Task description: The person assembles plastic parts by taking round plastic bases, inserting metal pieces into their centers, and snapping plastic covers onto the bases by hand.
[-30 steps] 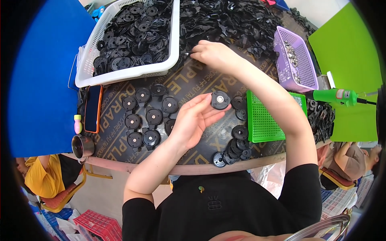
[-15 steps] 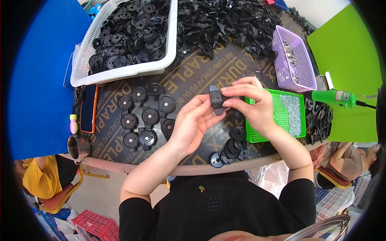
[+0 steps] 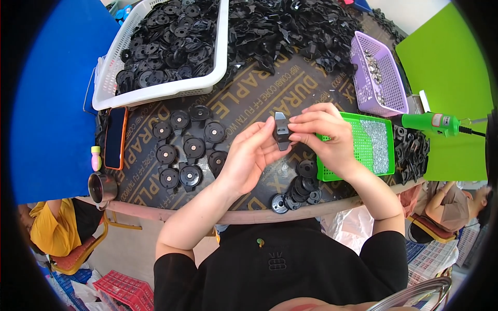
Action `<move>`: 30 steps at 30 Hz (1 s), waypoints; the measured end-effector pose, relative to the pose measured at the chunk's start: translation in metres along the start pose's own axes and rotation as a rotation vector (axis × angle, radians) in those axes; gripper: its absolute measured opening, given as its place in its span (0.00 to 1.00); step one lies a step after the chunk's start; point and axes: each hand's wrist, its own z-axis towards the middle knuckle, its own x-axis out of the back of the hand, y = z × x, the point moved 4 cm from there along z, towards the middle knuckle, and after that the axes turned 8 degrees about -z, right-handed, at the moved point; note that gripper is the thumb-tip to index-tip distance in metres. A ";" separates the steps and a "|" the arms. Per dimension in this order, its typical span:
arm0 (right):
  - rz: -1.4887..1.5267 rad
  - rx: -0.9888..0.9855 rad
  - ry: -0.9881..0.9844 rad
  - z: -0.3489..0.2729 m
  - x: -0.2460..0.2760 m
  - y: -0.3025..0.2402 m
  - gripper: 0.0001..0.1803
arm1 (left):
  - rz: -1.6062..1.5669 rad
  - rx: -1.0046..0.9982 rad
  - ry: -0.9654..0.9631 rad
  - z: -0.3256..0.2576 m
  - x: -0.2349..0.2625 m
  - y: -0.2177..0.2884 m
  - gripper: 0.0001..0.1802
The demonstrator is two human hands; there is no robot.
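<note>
Above the middle of the table, both hands hold one small black plastic part (image 3: 281,131), long and faceted with pointed ends. My left hand (image 3: 246,161) has its thumb against the part's left edge, with fingers under it. From the other side, the thumb and fingertips of my right hand (image 3: 330,136) pinch the same part. Left of my hands lie several round black plastic pieces (image 3: 194,148) with copper-coloured centres. A heap of black discs (image 3: 300,191) sits near the table's front edge, below my right hand. The underside of the held part is hidden.
A white basket (image 3: 155,93) of black discs and a pile of black parts (image 3: 295,31) stand at the back. On the right are a green tray (image 3: 337,173), a purple basket (image 3: 389,106) and a green corded tool (image 3: 430,123). A phone (image 3: 115,139) and metal cup (image 3: 102,189) lie left.
The black part has turned slightly between my fingers, showing more of its faceted face. My left thumb now presses its edge. Both hands stay in nearly the same place.
</note>
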 end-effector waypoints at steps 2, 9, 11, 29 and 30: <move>0.031 0.029 -0.101 0.007 0.009 -0.002 0.09 | 0.038 0.011 -0.034 -0.002 -0.003 0.001 0.09; -1.064 -0.429 0.041 0.047 0.098 0.112 0.15 | 0.662 -0.434 0.016 -0.067 0.001 0.054 0.16; -0.949 -0.661 -0.186 0.030 0.111 0.175 0.19 | 0.803 -0.779 0.185 -0.093 0.024 0.085 0.14; -1.018 -0.582 -0.273 0.018 0.101 0.227 0.16 | 1.910 -0.922 0.427 -0.091 0.110 0.173 0.15; -1.018 -0.583 -0.272 0.018 0.101 0.224 0.16 | 1.911 -0.922 0.426 -0.089 0.110 0.174 0.15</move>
